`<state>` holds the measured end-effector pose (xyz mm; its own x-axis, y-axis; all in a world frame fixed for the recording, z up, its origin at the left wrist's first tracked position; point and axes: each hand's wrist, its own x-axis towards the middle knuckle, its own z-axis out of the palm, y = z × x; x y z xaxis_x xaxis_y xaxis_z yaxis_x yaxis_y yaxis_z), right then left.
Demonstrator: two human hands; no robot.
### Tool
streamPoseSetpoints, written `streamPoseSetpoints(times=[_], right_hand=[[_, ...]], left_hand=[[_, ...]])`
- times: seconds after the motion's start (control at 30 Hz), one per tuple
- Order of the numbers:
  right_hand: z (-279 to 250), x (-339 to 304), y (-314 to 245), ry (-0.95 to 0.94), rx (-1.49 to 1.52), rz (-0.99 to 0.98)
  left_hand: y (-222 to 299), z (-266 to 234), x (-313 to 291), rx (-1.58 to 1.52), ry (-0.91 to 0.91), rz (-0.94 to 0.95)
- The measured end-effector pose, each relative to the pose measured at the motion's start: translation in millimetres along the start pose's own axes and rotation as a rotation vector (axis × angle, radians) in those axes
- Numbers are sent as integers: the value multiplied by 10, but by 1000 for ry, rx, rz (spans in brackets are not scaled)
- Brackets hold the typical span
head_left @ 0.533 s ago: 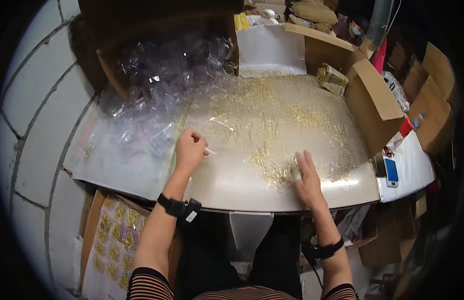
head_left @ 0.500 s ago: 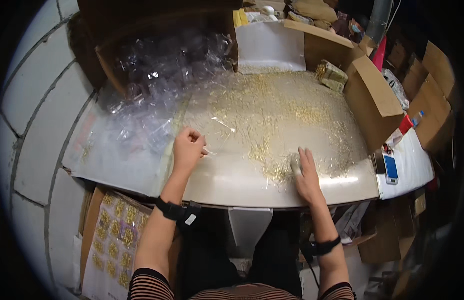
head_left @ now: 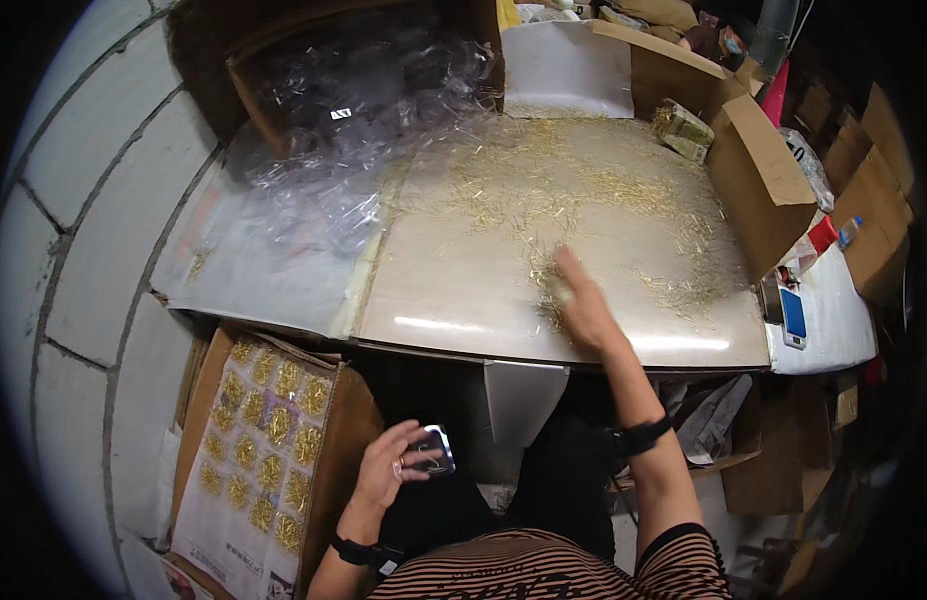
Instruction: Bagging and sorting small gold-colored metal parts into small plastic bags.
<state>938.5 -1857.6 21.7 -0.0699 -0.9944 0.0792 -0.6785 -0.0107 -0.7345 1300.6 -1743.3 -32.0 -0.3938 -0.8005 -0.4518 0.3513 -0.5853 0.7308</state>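
In the lower middle, in front of the table edge, my left hand (head_left: 389,468) has its fingers closed on a small clear plastic box (head_left: 437,450) with shiny edges. What the box holds, if anything, I cannot make out. My right hand (head_left: 584,308) is low over the tabletop, its fingers stretched out and blurred by motion, at the edge of a strip of thin gold pins (head_left: 546,275). More gold pins (head_left: 634,190) lie scattered across the beige tabletop (head_left: 444,300).
A heap of clear plastic boxes (head_left: 324,190) spills onto the left of the table. Below it stands a carton (head_left: 359,420) with rows of gold pin bundles (head_left: 274,470) on paper. Cardboard walls (head_left: 754,190) bound the right side, beside a small blue-screened scale (head_left: 794,315).
My left hand has come down from above the table to below its front edge. My right hand has shifted left over the pins. The view has moved too.
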Motion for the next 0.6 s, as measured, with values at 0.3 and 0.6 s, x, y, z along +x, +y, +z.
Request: streamPoseSetpoints(times=[0.3,0.6], right_hand=[[650,-567,-509,187,-548,-92],[-69,-1496,-896,210,-35,-119]], left_hand=[[-998,208,560,64,-190,-379],[-956,522,764,-9,-308,-384]])
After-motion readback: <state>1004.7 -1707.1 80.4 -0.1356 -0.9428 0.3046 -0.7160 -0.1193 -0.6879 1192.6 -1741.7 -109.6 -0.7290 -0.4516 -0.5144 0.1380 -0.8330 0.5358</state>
